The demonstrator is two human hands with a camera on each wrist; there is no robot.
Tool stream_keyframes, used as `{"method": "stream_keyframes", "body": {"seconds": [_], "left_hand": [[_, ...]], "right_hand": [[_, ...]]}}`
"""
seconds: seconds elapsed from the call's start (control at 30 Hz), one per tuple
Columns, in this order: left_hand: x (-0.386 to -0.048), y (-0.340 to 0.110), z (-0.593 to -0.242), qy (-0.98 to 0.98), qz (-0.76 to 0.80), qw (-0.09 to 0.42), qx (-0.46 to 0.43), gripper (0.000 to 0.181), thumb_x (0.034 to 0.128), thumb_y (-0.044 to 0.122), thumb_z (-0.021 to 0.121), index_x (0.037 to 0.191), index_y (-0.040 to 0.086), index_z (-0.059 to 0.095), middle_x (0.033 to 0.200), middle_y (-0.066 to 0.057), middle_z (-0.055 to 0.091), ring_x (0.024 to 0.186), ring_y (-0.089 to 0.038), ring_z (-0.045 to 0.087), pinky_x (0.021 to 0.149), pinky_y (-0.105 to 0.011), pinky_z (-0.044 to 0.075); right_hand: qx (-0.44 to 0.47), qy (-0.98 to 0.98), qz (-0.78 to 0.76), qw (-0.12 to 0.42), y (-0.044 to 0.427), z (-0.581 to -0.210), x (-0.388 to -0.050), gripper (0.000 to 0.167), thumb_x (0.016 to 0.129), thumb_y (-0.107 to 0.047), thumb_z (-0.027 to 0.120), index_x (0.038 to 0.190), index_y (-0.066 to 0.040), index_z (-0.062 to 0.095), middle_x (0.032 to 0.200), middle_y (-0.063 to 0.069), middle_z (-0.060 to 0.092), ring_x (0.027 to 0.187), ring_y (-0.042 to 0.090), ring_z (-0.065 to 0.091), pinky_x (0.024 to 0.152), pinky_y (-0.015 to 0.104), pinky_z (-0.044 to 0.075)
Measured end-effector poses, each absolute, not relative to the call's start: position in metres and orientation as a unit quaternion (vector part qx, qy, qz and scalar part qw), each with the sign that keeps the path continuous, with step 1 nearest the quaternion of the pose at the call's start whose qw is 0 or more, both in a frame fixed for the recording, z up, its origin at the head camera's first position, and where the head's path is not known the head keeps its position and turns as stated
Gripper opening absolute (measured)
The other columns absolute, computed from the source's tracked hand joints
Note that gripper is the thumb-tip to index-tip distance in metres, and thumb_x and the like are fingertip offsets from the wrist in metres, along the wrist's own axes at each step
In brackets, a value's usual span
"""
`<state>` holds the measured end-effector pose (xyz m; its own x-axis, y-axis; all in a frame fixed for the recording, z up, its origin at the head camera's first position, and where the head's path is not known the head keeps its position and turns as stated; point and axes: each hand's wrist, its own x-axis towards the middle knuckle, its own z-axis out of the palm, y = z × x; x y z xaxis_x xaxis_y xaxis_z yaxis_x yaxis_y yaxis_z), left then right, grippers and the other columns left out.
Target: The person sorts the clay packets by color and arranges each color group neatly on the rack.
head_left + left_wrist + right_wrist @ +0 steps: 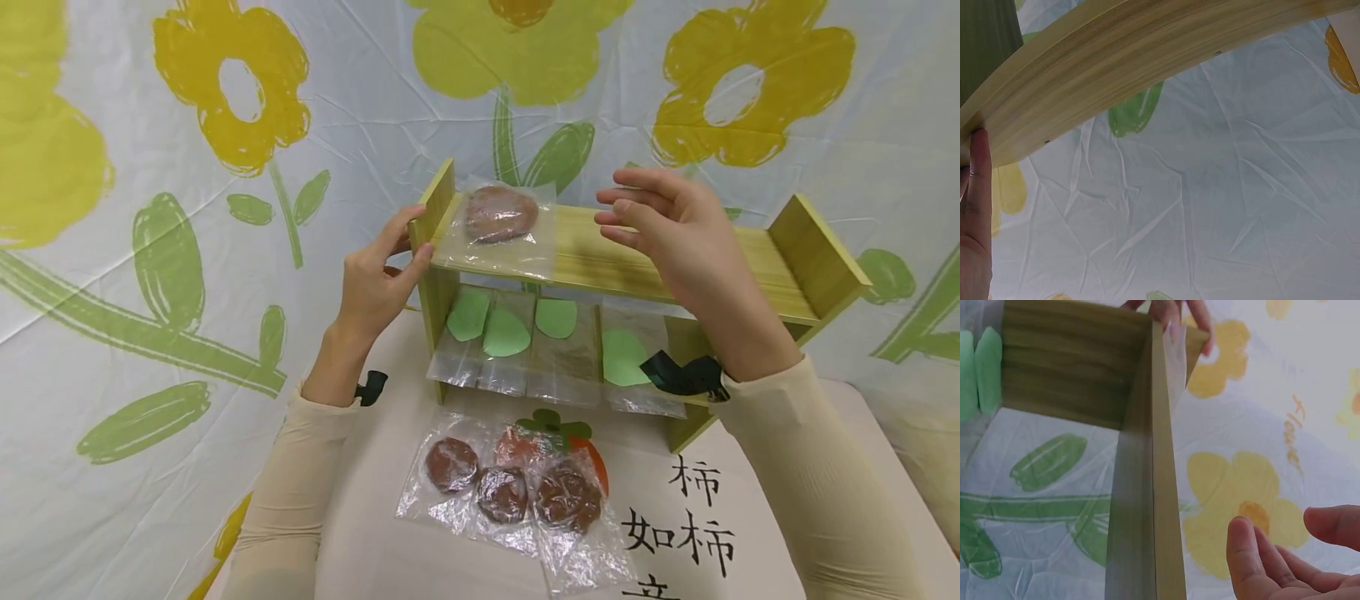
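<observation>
A clear plastic bag [543, 258] with a flat, reddish-brown round that looks like a dried persimmon [501, 214] lies on the top board of a small wooden shelf [592, 242], at its left end. My left hand [378, 275] grips the shelf's left side panel [438, 196], thumb at the front edge; part of it also shows at the border of the left wrist view. Above the right half of the top board, my right hand [678, 229] hovers with fingers loosely bent, touching nothing. In the right wrist view its thumb and fingers stand apart.
Several clear bags with green pieces [506, 332] sit on the lower board. On the tabletop [375, 500] before the shelf lie bagged brown rounds [452, 465], partly over a printed persimmon. Black written characters [678, 533] are to their right. A flowered cloth [360, 100] hangs behind.
</observation>
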<state>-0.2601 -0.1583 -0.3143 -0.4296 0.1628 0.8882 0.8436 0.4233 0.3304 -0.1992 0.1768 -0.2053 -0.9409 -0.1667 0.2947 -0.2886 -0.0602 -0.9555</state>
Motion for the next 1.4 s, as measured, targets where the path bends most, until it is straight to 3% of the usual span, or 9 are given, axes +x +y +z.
{"method": "stream_keyframes", "body": {"seconds": [0.23, 0.77, 1.07, 1.2, 1.4], "left_hand": [[-0.260, -0.159, -0.315, -0.741, -0.411, 0.411, -0.337, 0.044, 0.0952, 0.009, 0.069, 0.138, 0.008, 0.059, 0.105, -0.013, 0.074, 0.093, -0.023, 0.073, 0.052, -0.025, 0.057], [-0.261, -0.159, -0.315, -0.739, -0.405, 0.416, -0.341, 0.044, 0.0948, 0.007, 0.069, 0.138, 0.007, 0.059, 0.105, -0.015, 0.074, 0.093, -0.024, 0.073, 0.052, -0.024, 0.057], [-0.261, -0.158, -0.317, -0.740, -0.409, 0.415, -0.338, 0.045, 0.0946, 0.009, 0.070, 0.138, 0.008, 0.059, 0.104, -0.014, 0.074, 0.093, -0.023, 0.073, 0.052, -0.025, 0.057], [-0.261, -0.157, -0.317, -0.738, -0.416, 0.412, -0.335, 0.045, 0.0940, 0.008, 0.070, 0.138, 0.009, 0.059, 0.104, -0.013, 0.074, 0.093, -0.022, 0.073, 0.052, -0.025, 0.057], [-0.261, -0.157, -0.317, -0.738, -0.418, 0.411, -0.335, 0.045, 0.0940, 0.008, 0.070, 0.138, 0.009, 0.059, 0.105, -0.013, 0.074, 0.093, -0.022, 0.073, 0.053, -0.025, 0.057]], "right_hand": [[0.241, -0.663, 0.704, 0.080, 0.187, -0.230, -0.163, 0.037, 0.100, -0.005, 0.060, 0.136, 0.003, 0.055, 0.123, 0.024, 0.062, 0.104, 0.029, 0.066, 0.093, 0.031, 0.054], [0.255, -0.701, 0.659, 0.097, 0.206, -0.285, -0.110, 0.035, 0.100, 0.006, 0.055, 0.134, 0.006, 0.056, 0.115, 0.018, 0.068, 0.096, 0.026, 0.069, 0.087, 0.032, 0.056], [0.219, -0.730, 0.641, 0.088, 0.215, -0.317, -0.095, 0.031, 0.100, 0.008, 0.054, 0.131, 0.008, 0.056, 0.112, 0.017, 0.068, 0.094, 0.027, 0.069, 0.087, 0.033, 0.056], [0.199, -0.740, 0.637, 0.078, 0.219, -0.330, -0.088, 0.031, 0.099, 0.009, 0.054, 0.130, 0.010, 0.055, 0.111, 0.023, 0.066, 0.094, 0.029, 0.068, 0.087, 0.035, 0.056], [0.210, -0.737, 0.640, 0.057, 0.227, -0.351, -0.084, 0.032, 0.098, 0.011, 0.055, 0.130, 0.009, 0.055, 0.114, 0.025, 0.065, 0.096, 0.023, 0.068, 0.088, 0.030, 0.056]]}}
